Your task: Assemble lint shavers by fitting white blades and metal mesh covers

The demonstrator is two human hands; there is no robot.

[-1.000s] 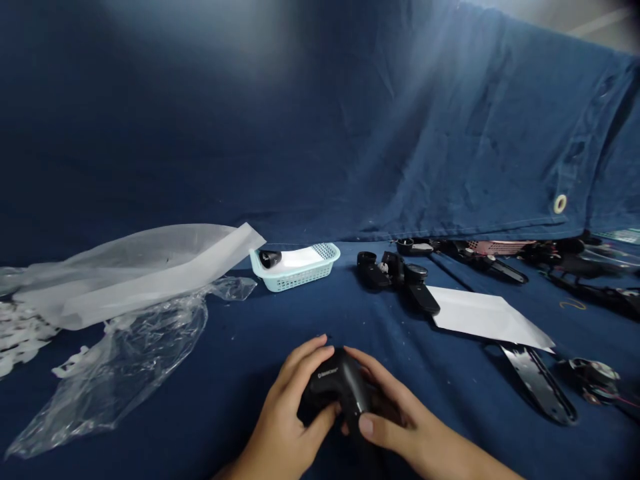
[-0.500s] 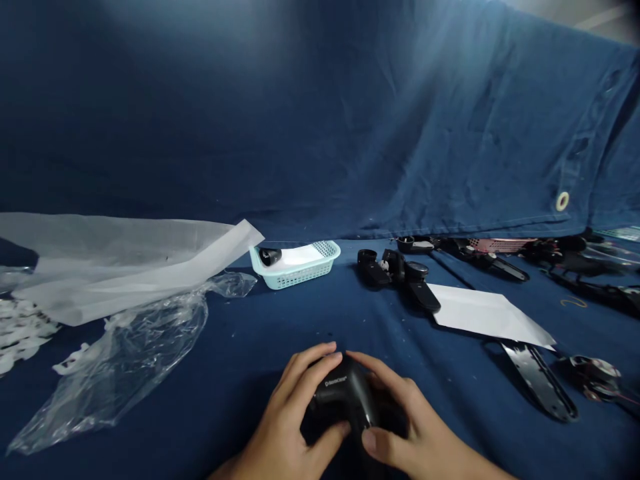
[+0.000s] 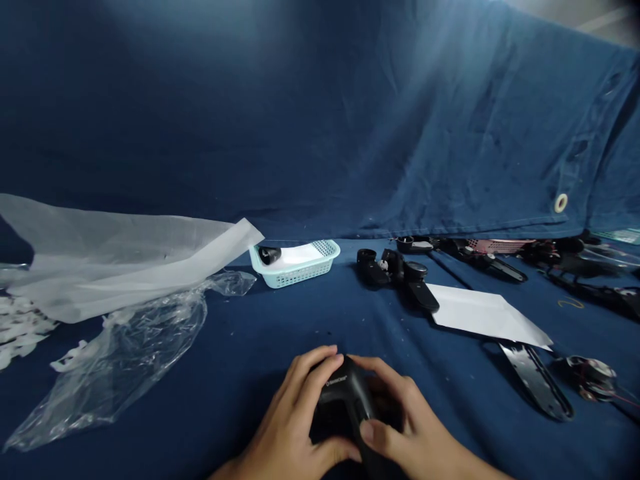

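L fingers, R fingers curled rnd casing

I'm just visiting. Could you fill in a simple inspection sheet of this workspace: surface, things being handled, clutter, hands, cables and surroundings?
Surface: blue cloth, creased, with small pale specks.
Things handled: black casing with pale lettering, partly hidden by fingers.
Clutter: translucent sheet and clear plastic bag on the left; white paper and black shell on the right; pale-blue basket farther back, holding a black piece.
Hands: left hand and right hand both grip the casing.
Cables: thin reddish wire, lower right.
Surroundings: blue curtain behind, with a pale eyelet.
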